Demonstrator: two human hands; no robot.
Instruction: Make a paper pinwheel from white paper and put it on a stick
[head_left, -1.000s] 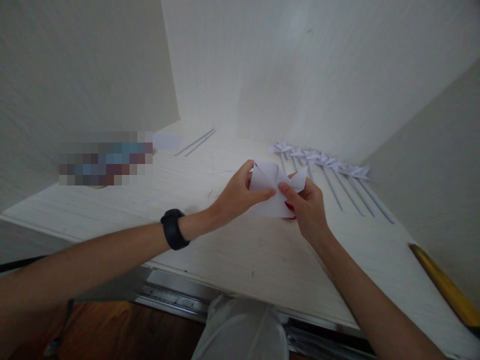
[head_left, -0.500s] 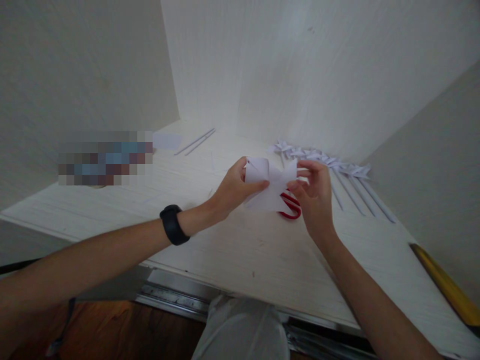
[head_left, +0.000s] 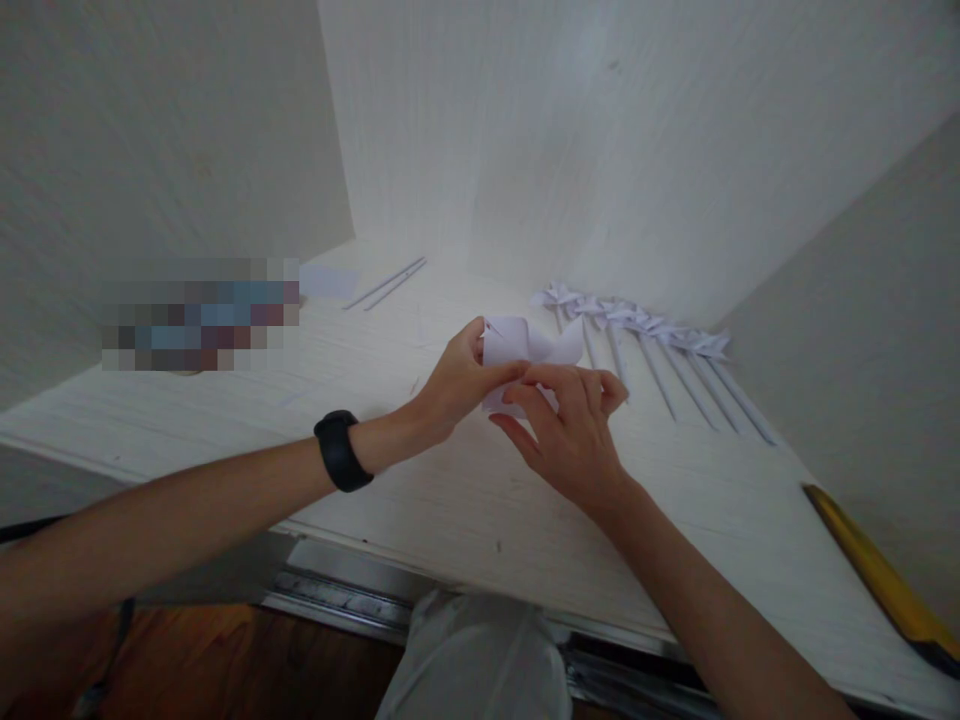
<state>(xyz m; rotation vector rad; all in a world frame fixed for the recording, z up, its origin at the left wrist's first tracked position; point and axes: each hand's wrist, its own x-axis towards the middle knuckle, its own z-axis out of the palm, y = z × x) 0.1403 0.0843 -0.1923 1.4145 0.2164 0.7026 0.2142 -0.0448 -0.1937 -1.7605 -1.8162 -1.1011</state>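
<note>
Left hand [head_left: 455, 388] is clamping the partly folded paper pinwheel [head_left: 513, 341] between thumb and fingers. Right hand [head_left: 571, 432] is arching over its near edge, thumb and forefinger standing apart, another fingertip lying beside the left thumb.

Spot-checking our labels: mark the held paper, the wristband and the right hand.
Held paper [head_left: 529, 342]: head view, folded upper part.
Wristband [head_left: 343, 452]: head view, middle of the black band.
Right hand [head_left: 571, 432]: head view, back of the hand.

The hands [head_left: 574, 440] meet at curled white paper [head_left: 510, 342] — pinwheels [head_left: 649, 323] lie in a row beyond.
</note>
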